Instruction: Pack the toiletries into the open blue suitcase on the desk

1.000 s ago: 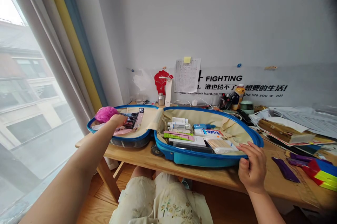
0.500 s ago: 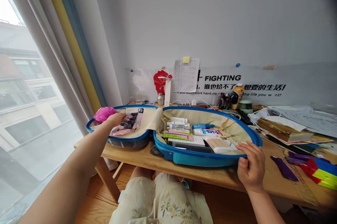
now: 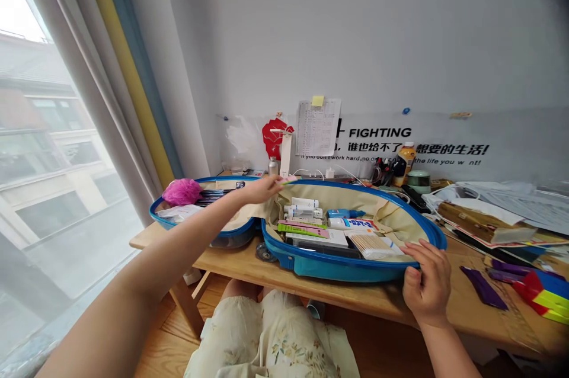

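A blue suitcase [image 3: 338,268] lies open in two halves on the wooden desk. My left hand [image 3: 265,188] is closed on a small, flat pink-and-green item [image 3: 291,179], above the far edge near the hinge; its kind is too small to make out. My right hand [image 3: 427,280] curls over the near right rim, thumb outside, fingers inside. By those fingers lies a pack of cotton swabs [image 3: 370,244]. The right half also holds a toothpaste tube [image 3: 351,224], a blue bottle [image 3: 344,213], white tubes [image 3: 304,212] and a green-pink box [image 3: 302,228]. A pink bath puff [image 3: 181,192] sits in the left half, partly behind my arm.
Papers and a brown box [image 3: 482,221] crowd the desk's right side, with a purple pouch [image 3: 483,287] and a colourful block object [image 3: 544,295] nearer. An orange bottle [image 3: 403,163] and pens stand by the wall. Curtains and a window are on the left.
My left hand has lifted out of the left half and moved right, carrying the small pink-and-green item. My right hand stays on the rim. The view has shifted slightly.
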Action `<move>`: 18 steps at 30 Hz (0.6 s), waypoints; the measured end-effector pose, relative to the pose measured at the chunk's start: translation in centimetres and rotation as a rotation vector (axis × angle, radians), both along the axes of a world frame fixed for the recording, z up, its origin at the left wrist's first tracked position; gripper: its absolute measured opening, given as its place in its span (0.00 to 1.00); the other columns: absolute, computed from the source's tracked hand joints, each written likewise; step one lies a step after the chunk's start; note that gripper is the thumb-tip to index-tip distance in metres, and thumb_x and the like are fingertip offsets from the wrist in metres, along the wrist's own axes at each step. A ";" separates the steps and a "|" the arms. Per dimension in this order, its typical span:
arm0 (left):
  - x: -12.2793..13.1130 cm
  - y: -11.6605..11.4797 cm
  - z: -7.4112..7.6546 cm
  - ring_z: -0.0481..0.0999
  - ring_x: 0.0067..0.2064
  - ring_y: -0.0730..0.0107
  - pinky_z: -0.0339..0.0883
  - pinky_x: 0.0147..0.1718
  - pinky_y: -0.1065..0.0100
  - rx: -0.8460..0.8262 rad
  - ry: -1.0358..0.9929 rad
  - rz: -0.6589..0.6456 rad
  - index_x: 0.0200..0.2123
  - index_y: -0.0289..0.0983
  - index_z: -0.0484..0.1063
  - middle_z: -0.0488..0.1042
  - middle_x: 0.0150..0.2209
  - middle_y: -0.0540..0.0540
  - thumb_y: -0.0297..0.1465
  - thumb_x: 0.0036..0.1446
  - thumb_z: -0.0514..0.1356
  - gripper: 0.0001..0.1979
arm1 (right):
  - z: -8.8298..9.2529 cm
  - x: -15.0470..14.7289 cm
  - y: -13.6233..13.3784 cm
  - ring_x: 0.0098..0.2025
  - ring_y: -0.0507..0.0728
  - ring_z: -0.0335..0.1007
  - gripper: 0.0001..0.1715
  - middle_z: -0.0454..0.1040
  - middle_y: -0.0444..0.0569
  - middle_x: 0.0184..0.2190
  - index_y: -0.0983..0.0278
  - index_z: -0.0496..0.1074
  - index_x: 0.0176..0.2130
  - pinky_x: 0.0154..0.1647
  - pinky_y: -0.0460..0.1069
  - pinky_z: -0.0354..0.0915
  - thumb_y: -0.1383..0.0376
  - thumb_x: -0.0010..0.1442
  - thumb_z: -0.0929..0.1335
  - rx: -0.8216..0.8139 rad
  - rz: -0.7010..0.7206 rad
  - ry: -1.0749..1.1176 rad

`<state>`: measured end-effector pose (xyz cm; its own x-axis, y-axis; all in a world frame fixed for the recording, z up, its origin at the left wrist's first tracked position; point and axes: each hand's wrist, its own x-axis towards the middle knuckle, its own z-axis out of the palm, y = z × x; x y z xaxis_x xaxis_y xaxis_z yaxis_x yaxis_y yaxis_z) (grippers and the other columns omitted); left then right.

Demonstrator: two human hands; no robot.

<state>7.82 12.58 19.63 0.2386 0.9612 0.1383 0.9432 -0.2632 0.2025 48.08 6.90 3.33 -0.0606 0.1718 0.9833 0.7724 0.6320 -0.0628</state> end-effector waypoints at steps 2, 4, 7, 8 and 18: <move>2.9 -0.3 -1.3 0.76 0.49 0.61 0.68 0.47 0.66 -0.043 0.080 -0.187 0.60 0.37 0.63 0.76 0.51 0.41 0.43 0.67 0.50 0.23 | 0.1 0.0 -0.1 0.53 0.65 0.71 0.18 0.76 0.54 0.41 0.62 0.71 0.44 0.57 0.62 0.61 0.56 0.67 0.58 0.012 0.005 -0.004; 5.0 -0.4 -2.8 0.75 0.52 0.59 0.67 0.51 0.65 -0.074 0.163 -0.327 0.60 0.36 0.63 0.73 0.54 0.37 0.40 0.66 0.52 0.23 | 0.2 -0.1 -0.1 0.53 0.64 0.71 0.17 0.76 0.54 0.41 0.62 0.71 0.45 0.57 0.62 0.61 0.57 0.68 0.58 0.023 0.000 -0.023; 6.5 -0.2 -4.5 0.76 0.51 0.58 0.67 0.51 0.63 -0.102 0.220 -0.399 0.58 0.34 0.66 0.73 0.54 0.35 0.38 0.65 0.54 0.21 | 0.4 -0.2 -0.3 0.54 0.64 0.70 0.16 0.76 0.55 0.42 0.62 0.71 0.46 0.57 0.61 0.60 0.60 0.68 0.58 0.039 -0.001 -0.046; 6.7 -0.1 -4.9 0.76 0.50 0.58 0.67 0.51 0.63 -0.106 0.233 -0.417 0.57 0.34 0.67 0.73 0.53 0.35 0.38 0.65 0.53 0.21 | 0.4 -0.2 -0.3 0.54 0.64 0.70 0.16 0.76 0.55 0.42 0.62 0.71 0.46 0.57 0.61 0.60 0.60 0.67 0.58 0.042 0.003 -0.047; 6.7 0.6 -6.6 0.75 0.52 0.58 0.65 0.54 0.63 -0.072 0.255 -0.498 0.57 0.36 0.71 0.73 0.52 0.34 0.36 0.64 0.55 0.20 | 0.3 -0.3 -0.2 0.53 0.64 0.71 0.17 0.76 0.54 0.41 0.62 0.70 0.46 0.56 0.61 0.62 0.58 0.68 0.57 0.034 -0.010 -0.031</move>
